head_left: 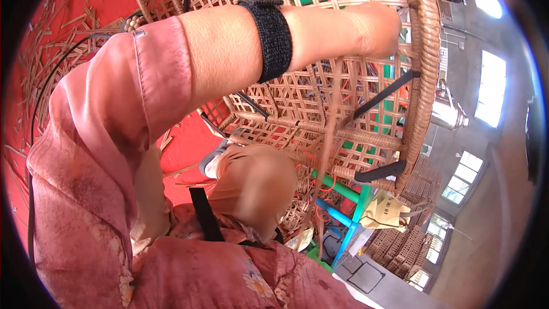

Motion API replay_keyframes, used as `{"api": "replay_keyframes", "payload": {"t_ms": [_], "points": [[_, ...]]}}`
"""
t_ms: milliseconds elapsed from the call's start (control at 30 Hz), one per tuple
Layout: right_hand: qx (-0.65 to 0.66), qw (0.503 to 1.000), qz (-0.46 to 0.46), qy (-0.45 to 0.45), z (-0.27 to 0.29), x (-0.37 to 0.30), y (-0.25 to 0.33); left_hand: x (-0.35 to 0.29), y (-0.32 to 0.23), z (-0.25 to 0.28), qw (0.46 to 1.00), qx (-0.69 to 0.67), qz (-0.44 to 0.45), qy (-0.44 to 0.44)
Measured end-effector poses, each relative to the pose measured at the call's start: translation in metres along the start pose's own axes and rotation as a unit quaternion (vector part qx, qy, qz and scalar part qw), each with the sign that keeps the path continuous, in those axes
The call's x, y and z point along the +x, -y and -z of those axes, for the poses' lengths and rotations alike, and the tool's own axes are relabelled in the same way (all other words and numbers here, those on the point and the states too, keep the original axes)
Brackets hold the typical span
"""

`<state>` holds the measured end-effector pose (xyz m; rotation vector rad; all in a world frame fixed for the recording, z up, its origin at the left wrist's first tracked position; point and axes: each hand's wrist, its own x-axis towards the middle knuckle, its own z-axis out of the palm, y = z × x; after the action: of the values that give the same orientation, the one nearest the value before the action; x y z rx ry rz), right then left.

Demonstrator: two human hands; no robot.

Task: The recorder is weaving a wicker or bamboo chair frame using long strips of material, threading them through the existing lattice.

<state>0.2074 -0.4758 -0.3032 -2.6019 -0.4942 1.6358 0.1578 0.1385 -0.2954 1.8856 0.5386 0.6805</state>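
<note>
One bare left hand (pixel 374 30) is seen, set against the upper part of a woven wicker furniture frame (pixel 426 63), near its thick wrapped rim. Fingers are hidden beyond the bent wrist; whether anything is gripped cannot be told. A black fabric band (pixel 274 40) is worn on the forearm, below a pink sleeve (pixel 86 120). The right hand is not shown; its state cannot be told.

The frame is leaned across the upper middle and right of the view, beyond a blurred brown-trousered knee (pixel 251 180). Much is judged done: the rim is closely wrapped, and broad panels are filled with open latticework. Some is judged left: a long brown strand (pixel 330 137) is seen hanging loose in front of the lattice, its upper end not clearly made out, and two black bars (pixel 380 171) near the rim are left uncovered. Whether those are meant to be wrapped cannot be told.

Cut strips (pixel 74 28) are strewn over red floor covering (pixel 183 143). A green support (pixel 361 203) is placed beneath the frame, with a tan bag (pixel 380 213) just beside.
</note>
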Motion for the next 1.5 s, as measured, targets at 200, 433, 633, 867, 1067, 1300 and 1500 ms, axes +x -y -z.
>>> {"api": "replay_keyframes", "payload": {"t_ms": [200, 433, 633, 867, 1067, 1300, 1500], "points": [[-0.372, 0.924, 0.065, -0.059, 0.027, 0.002, 0.175, -0.010, -0.004, 0.009, 0.999, 0.035, -0.013, 0.007], [0.165, 0.854, 0.448, -0.207, 0.031, 0.048, 0.399, -0.012, -0.006, 0.017, 0.997, 0.042, -0.064, 0.035], [0.309, 0.720, 0.525, -0.332, 0.059, 0.123, 0.465, -0.016, -0.006, 0.023, 0.990, 0.080, -0.109, 0.046], [0.353, 0.700, 0.524, -0.331, 0.070, 0.129, 0.477, -0.016, 0.001, 0.028, 0.988, 0.045, -0.140, 0.048], [0.396, 0.715, 0.492, -0.300, 0.083, 0.126, 0.475, -0.008, 0.008, 0.018, 0.997, 0.024, -0.074, 0.007], [0.358, 0.763, 0.493, -0.217, 0.099, 0.120, 0.459, -0.019, 0.002, 0.015, 0.995, 0.023, 0.095, -0.023], [0.303, 0.785, 0.494, -0.220, 0.098, 0.116, 0.460, -0.014, 0.002, 0.014, 0.992, 0.051, 0.106, -0.034]]}}
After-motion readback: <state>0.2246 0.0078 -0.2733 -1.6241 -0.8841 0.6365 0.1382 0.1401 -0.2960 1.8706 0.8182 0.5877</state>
